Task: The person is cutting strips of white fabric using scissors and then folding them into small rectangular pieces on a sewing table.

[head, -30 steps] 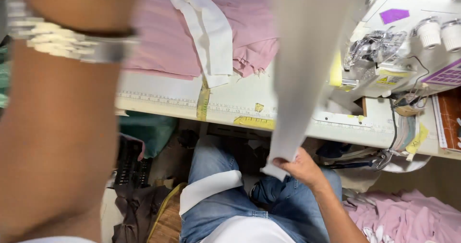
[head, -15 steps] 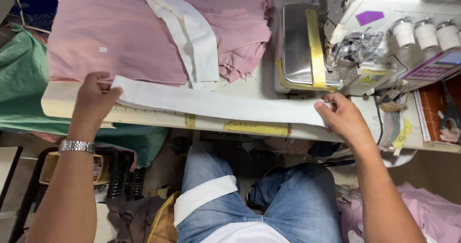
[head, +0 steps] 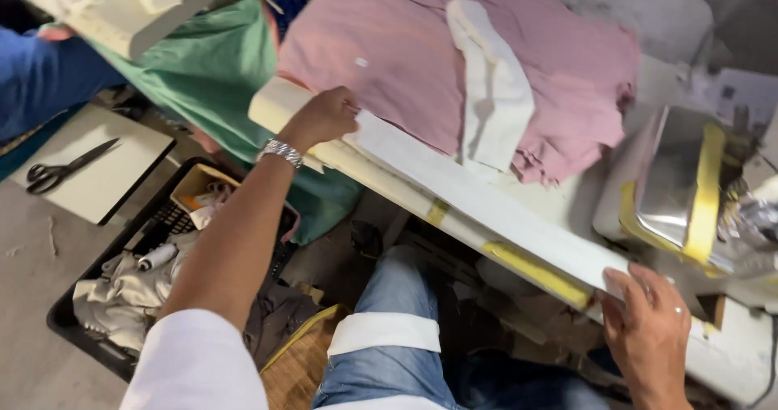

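Two hands hold one long white fabric strip (head: 486, 203) laid along the front edge of the desk (head: 381, 175), one at each end, so the strip lies stretched flat and straight on a diagonal from the upper middle of the frame to the lower right. The left hand (head: 324, 117), with a metal watch at the wrist, is curled with its fingers closed on the strip's upper end, pinning it near the desk's rounded corner. The right hand (head: 644, 317), at the lower right, lies nearly flat with fingers spread, fingertips pressing the strip's other end against the desk edge; whether the thumb grips underneath I cannot tell. Just behind the strip a heap of pink cloth (head: 421, 61) covers the desk, with a folded white piece (head: 490, 86) resting on top of it. A sewing machine (head: 689, 191) with yellow tape on its metal plate stands at the right. Below the desk show denim knees with another white band (head: 385, 333) draped over one thigh. Green cloth (head: 219, 78) hangs at the upper left, a black crate (head: 89, 325) of scraps sits on the floor, and scissors (head: 65, 167) lie on a pale board.
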